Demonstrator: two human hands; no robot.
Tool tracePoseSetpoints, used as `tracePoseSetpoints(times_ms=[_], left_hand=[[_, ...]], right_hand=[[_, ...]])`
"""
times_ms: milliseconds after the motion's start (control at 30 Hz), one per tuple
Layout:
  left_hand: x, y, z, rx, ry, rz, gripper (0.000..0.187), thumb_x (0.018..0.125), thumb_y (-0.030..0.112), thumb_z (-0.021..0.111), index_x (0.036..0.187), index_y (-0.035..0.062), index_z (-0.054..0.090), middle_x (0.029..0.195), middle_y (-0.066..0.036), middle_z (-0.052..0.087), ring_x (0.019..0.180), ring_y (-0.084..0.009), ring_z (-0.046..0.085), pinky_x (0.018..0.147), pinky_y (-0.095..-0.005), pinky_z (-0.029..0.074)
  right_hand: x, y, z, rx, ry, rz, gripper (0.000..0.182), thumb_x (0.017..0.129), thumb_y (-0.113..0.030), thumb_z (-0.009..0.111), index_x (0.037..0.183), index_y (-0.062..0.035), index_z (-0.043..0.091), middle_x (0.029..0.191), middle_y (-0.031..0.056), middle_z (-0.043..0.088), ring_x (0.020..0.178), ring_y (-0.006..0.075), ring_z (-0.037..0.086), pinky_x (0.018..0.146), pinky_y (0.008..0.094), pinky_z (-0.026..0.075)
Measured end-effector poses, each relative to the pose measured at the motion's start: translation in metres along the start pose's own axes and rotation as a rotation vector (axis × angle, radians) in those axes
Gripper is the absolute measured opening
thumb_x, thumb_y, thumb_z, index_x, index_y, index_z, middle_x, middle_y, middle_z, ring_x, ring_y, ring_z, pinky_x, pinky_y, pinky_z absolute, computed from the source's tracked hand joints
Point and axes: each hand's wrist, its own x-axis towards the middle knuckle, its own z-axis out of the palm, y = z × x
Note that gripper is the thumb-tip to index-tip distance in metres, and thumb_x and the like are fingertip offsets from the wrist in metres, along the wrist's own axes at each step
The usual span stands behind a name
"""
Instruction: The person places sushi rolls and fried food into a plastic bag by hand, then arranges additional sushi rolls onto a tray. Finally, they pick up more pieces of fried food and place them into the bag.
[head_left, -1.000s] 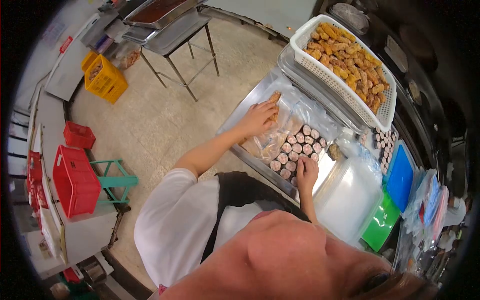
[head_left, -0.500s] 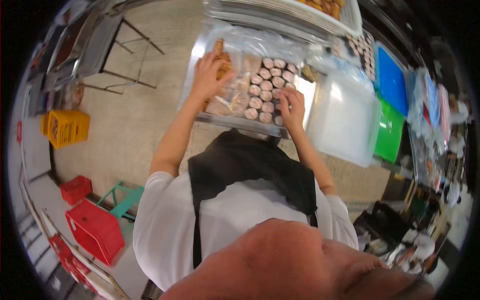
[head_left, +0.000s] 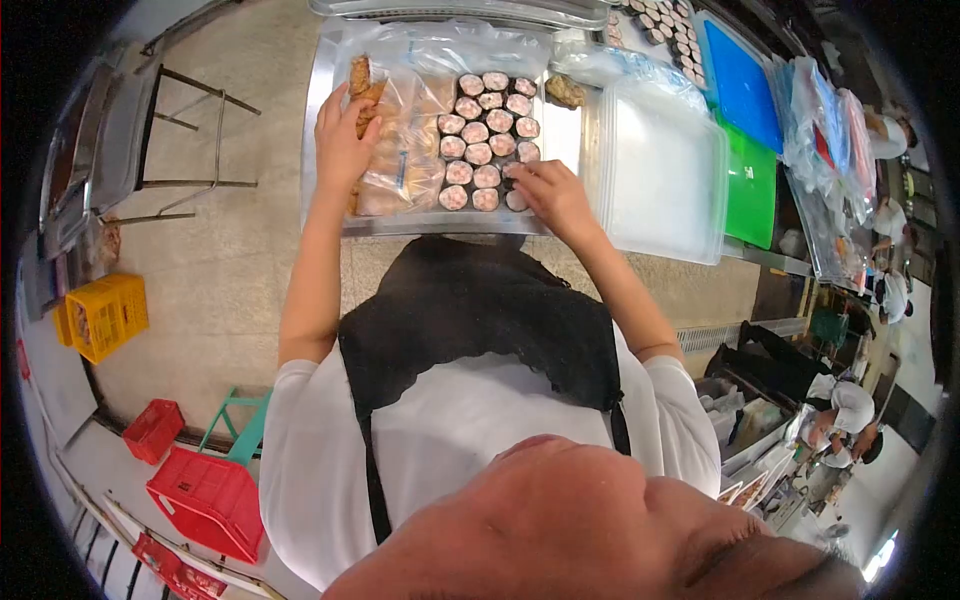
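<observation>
My left hand [head_left: 343, 142] is at the left side of the metal tray [head_left: 318, 165], its thumb and fingers curved round a golden-brown fried piece [head_left: 366, 118]. Rows of round slices with pink-white filling and dark seaweed wrapping [head_left: 478, 153] lie at the tray's right. There my right hand [head_left: 556, 197] has its fingertips drawn together on one seaweed-wrapped slice [head_left: 512, 171] at the outer edge; the fingers partly cover it. Between the hands, flat pale-brown pieces lie under a clear plastic sheet [head_left: 405, 165].
Right of the tray stands a translucent plastic container [head_left: 665, 180], with green [head_left: 750, 185] and blue [head_left: 742, 85] trays beyond. A brown lump [head_left: 565, 91] lies near the tray. Red crates [head_left: 208, 500] and a yellow crate [head_left: 108, 317] are on the left. Another person [head_left: 850, 410] is at lower right.
The view has shifted, so the tray appears further left and higher. My left fingers, spread before, have drawn in round the fried piece. My right fingertips remain at the slices' right edge.
</observation>
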Motion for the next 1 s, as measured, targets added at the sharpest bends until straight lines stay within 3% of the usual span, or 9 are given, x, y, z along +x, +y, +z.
tracePoseSetpoints(times_ms=[100,300,500,600,767,900,1000], left_hand=[[0.000,0.000,0.001,0.002,-0.005,-0.006,0.030,0.085,0.023,0.074,0.112,0.0104,0.069,0.149,-0.015,0.046,0.136,-0.0362,0.043,0.112,-0.0467,0.037],[-0.002,-0.002,0.001,-0.021,-0.037,-0.035,0.030,0.086,0.023,0.073,0.113,0.0101,0.069,0.151,-0.015,0.044,0.137,-0.0366,0.042,0.113,-0.0463,0.036],[-0.001,0.003,-0.003,-0.002,-0.081,-0.074,0.030,0.088,0.024,0.072,0.114,0.0094,0.069,0.153,-0.015,0.042,0.138,-0.0361,0.040,0.114,-0.0452,0.035],[-0.001,0.003,-0.003,-0.003,-0.082,-0.075,0.030,0.088,0.024,0.071,0.114,0.0095,0.069,0.153,-0.015,0.041,0.138,-0.0359,0.040,0.114,-0.0451,0.035],[-0.001,-0.001,-0.001,-0.005,-0.089,-0.058,0.029,0.088,0.024,0.071,0.114,0.0100,0.069,0.153,-0.015,0.041,0.138,-0.0362,0.040,0.114,-0.0453,0.035],[0.000,-0.003,0.000,-0.013,-0.065,-0.024,0.029,0.089,0.024,0.070,0.114,0.0094,0.069,0.152,-0.016,0.043,0.138,-0.0367,0.040,0.113,-0.0455,0.035],[-0.002,-0.003,0.001,-0.038,-0.037,-0.019,0.029,0.090,0.022,0.068,0.116,0.0093,0.068,0.150,-0.016,0.045,0.138,-0.0366,0.041,0.113,-0.0457,0.035]], right_hand=[[-0.005,-0.003,-0.001,-0.009,-0.076,-0.019,0.040,0.077,-0.005,0.070,0.117,-0.0102,0.069,0.111,0.0090,0.063,0.099,0.0289,0.062,0.086,0.0385,0.053],[-0.006,0.005,0.002,-0.065,-0.129,-0.054,0.033,0.078,-0.005,0.065,0.111,-0.0105,0.069,0.105,0.0084,0.063,0.099,0.0281,0.062,0.084,0.0385,0.053],[0.002,-0.008,-0.011,-0.160,-0.176,-0.054,0.035,0.079,-0.007,0.064,0.114,-0.0116,0.069,0.115,0.0078,0.065,0.105,0.0275,0.061,0.089,0.0406,0.050],[0.012,-0.030,-0.008,-0.133,-0.101,-0.141,0.036,0.080,-0.007,0.063,0.115,-0.0117,0.068,0.123,0.0071,0.063,0.113,0.0273,0.059,0.095,0.0411,0.047],[0.005,-0.019,0.012,-0.122,-0.135,-0.169,0.037,0.082,-0.006,0.066,0.119,-0.0074,0.067,0.124,0.0066,0.065,0.113,0.0270,0.060,0.097,0.0404,0.046],[0.006,-0.013,0.005,0.002,-0.165,-0.110,0.036,0.081,-0.005,0.067,0.116,-0.0067,0.068,0.123,0.0067,0.066,0.113,0.0266,0.060,0.097,0.0407,0.046],[-0.004,-0.012,-0.003,0.056,-0.012,-0.028,0.036,0.079,-0.006,0.068,0.115,-0.0077,0.068,0.123,0.0053,0.066,0.113,0.0262,0.060,0.099,0.0409,0.045]])
